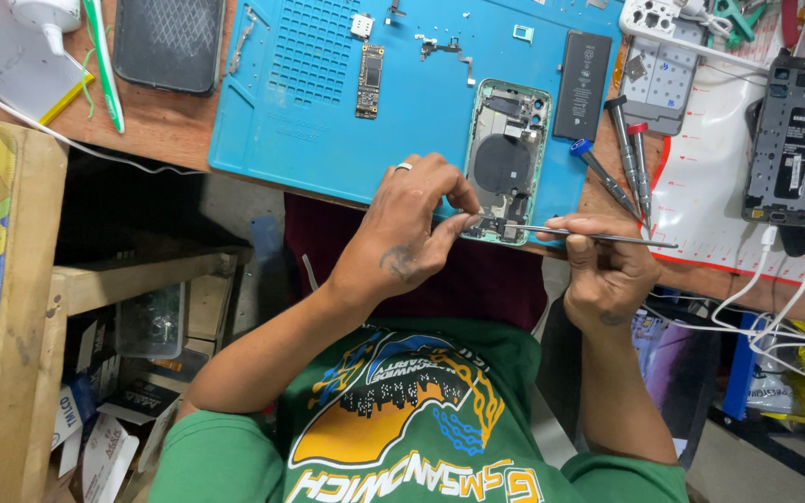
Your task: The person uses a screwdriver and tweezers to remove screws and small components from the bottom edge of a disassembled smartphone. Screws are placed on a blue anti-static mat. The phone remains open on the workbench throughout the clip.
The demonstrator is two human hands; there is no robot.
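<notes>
An opened green phone housing (507, 140) lies at the near edge of a blue work mat (319, 140). My left hand (409, 233), a ring on one finger, pinches a small part at the housing's bottom end. My right hand (607, 270) holds thin metal tweezers (589, 235), lying level with their tips reaching left to that same spot, next to my left fingertips.
On the mat lie a logic board (370, 81), a flex cable (449, 51) and a black battery (582, 84). Screwdrivers (619, 158) rest to the right, beside another opened phone (784, 140) with white cables (794, 298). A dark phone (168, 42) lies far left.
</notes>
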